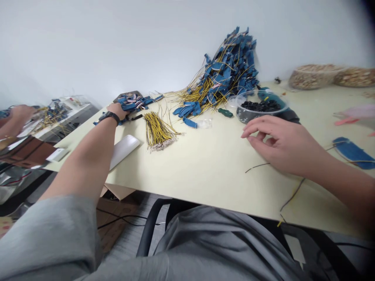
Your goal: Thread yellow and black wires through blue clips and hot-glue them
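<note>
At the far left of the table my left hand (116, 111), with a dark band on the wrist, reaches to a small heap of blue fabric-like pieces (136, 102). Its fingertips are hidden, so any grip is unclear. My right hand (283, 142) hovers or rests over the right side, loosely curved, with nothing visible between thumb and fingers. A thin dark wire (258, 167) runs out from beneath it. Just behind is a clear round tub (244, 115) of small black parts (260, 105). A bundle of yellow and black wires (159, 130) with whitish ends lies mid-table.
A tall pile of blue pieces with wires (228, 70) stands against the wall. Around it lie a dark green object (225, 112) and a white tray-like piece (125, 151). Filled bags (316, 76) sit back right; a blue piece (353, 152) lies right. Another person's hand (22, 114) shows far left.
</note>
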`<action>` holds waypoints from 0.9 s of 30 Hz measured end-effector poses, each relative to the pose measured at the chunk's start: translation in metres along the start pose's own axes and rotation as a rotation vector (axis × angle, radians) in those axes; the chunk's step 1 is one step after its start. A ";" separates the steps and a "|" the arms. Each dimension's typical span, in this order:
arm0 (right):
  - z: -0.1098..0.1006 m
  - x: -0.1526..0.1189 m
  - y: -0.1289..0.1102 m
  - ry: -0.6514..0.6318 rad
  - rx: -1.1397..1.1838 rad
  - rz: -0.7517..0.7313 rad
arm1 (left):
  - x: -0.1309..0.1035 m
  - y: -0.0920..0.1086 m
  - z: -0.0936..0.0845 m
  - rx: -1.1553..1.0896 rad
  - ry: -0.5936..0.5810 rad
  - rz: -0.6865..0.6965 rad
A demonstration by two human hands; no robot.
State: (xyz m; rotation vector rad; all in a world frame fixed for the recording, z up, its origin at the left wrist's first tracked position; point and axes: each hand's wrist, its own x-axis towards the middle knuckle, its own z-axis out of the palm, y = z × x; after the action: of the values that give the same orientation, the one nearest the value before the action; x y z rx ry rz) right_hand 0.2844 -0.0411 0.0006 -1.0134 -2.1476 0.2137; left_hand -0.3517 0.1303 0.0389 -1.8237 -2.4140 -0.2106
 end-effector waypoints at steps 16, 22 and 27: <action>-0.003 -0.001 -0.001 0.039 -0.008 -0.028 | -0.010 0.006 -0.007 0.224 0.082 -0.211; -0.003 -0.001 0.001 0.019 -0.004 -0.002 | -0.015 0.012 -0.014 0.183 0.151 -0.295; -0.003 -0.001 0.001 0.011 0.019 0.018 | -0.025 0.021 -0.041 0.126 0.215 -0.328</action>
State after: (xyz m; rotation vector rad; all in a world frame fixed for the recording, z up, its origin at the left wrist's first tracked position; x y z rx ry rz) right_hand 0.2870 -0.0418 0.0018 -1.0209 -2.1231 0.2358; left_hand -0.3244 0.1052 0.0757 -1.2758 -2.4921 -0.2593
